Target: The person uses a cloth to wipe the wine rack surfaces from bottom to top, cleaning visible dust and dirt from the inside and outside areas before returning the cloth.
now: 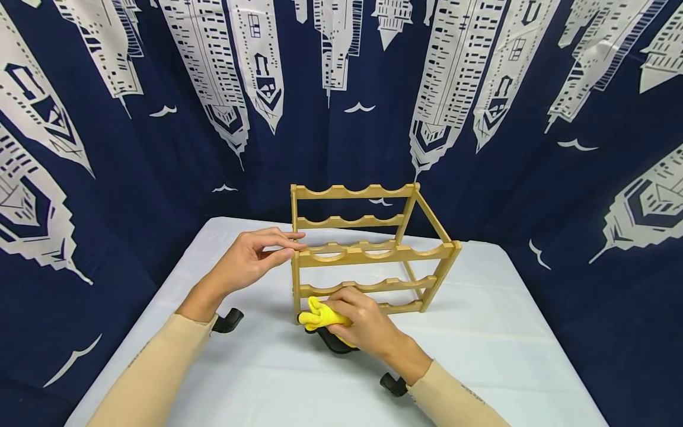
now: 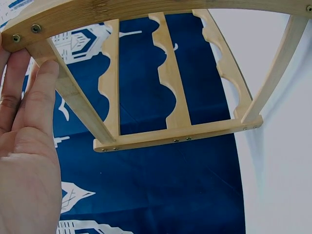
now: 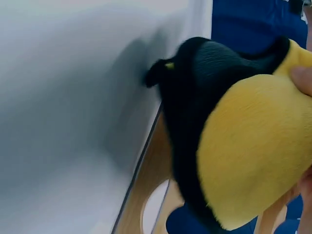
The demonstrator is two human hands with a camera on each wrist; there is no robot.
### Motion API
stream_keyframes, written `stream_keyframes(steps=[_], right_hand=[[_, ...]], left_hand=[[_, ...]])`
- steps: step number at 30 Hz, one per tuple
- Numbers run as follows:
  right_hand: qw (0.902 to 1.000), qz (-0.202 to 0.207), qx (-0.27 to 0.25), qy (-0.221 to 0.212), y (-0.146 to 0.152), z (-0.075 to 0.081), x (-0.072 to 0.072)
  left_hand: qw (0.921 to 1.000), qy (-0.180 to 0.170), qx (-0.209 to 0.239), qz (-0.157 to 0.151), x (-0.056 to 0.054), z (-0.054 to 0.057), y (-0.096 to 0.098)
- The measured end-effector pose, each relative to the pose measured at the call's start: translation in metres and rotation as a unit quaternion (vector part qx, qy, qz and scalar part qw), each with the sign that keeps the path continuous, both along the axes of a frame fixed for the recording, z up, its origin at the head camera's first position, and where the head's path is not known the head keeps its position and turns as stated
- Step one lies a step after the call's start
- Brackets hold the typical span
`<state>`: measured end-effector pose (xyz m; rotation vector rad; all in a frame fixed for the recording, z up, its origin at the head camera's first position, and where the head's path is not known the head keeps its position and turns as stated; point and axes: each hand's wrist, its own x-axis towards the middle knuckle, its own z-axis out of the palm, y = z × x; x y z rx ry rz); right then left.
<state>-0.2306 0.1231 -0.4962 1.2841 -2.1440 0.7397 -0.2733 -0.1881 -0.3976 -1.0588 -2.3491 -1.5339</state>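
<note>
A light wooden wine rack (image 1: 373,256) with scalloped rails stands on the white-covered table. At its upper left front corner, my left hand (image 1: 251,258) holds the frame, thumb on the near side and fingers reaching over the rail. The left wrist view shows those fingers (image 2: 46,92) against a wooden bar. Low at the rack's front left, my right hand (image 1: 365,320) pinches a bunched yellow cloth (image 1: 322,314) with black parts. Up close in the right wrist view, the cloth (image 3: 253,151) looks plush and hangs in front of the rack; part of this hand is cut off.
White cloth covers the table (image 1: 480,350). Behind and around it hangs a dark blue curtain (image 1: 331,148) printed with white buildings and birds. Black wrist-worn pieces show beside the left wrist (image 1: 228,320) and the right wrist (image 1: 393,385).
</note>
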Motion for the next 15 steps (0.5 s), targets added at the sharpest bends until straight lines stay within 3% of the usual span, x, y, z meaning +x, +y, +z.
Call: stream_keyframes(steps=[4, 10, 15], right_hand=[[0.9962, -0.034, 0.074, 0.031, 0.005, -0.002, -0.002], [0.9828, -0.079, 0.147, 0.079, -0.017, -0.013, -0.005], [0.9754, -0.106, 0.179, 0.073, -0.035, -0.022, -0.008]], left_hand=[[0.9999, -0.014, 0.008, -0.003, 0.001, 0.0, 0.001], [0.9993, -0.033, 0.018, -0.006, 0.003, 0.001, 0.002], [0.9995, -0.03, 0.011, -0.004, 0.005, 0.003, 0.005]])
